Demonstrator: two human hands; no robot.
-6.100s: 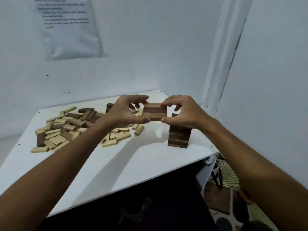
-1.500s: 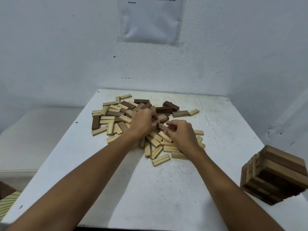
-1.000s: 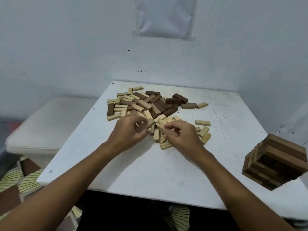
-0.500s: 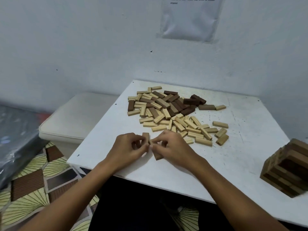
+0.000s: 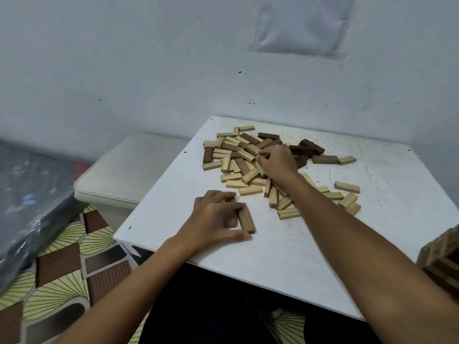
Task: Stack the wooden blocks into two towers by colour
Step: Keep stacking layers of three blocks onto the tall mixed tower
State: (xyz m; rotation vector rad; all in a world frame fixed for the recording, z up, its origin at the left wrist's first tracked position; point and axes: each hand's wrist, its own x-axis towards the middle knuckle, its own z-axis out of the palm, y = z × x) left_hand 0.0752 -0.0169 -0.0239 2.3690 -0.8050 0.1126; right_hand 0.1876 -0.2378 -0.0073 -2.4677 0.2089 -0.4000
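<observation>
A loose pile of light and dark wooden blocks (image 5: 238, 155) lies at the back of the white table (image 5: 285, 244). My left hand (image 5: 213, 219) rests flat over two brown blocks (image 5: 246, 218) laid side by side near the table's front left, fingers across them and thumb at their near end. My right hand (image 5: 275, 162) reaches into the pile with its fingers closed around a block there; which block is hidden by the hand. The stacked brown tower (image 5: 442, 261) stands at the right edge, partly cut off.
A cream cushioned seat (image 5: 129, 170) stands left of the table, with a dark plastic-covered bundle (image 5: 27, 207) further left. A patterned floor (image 5: 62, 269) shows below. Scattered light blocks (image 5: 346, 187) lie right of my right arm. A sheet hangs on the wall (image 5: 303, 23).
My hands have parted. The left stays on the two brown blocks near the front, and the right has reached back into the pile. The view has shifted left.
</observation>
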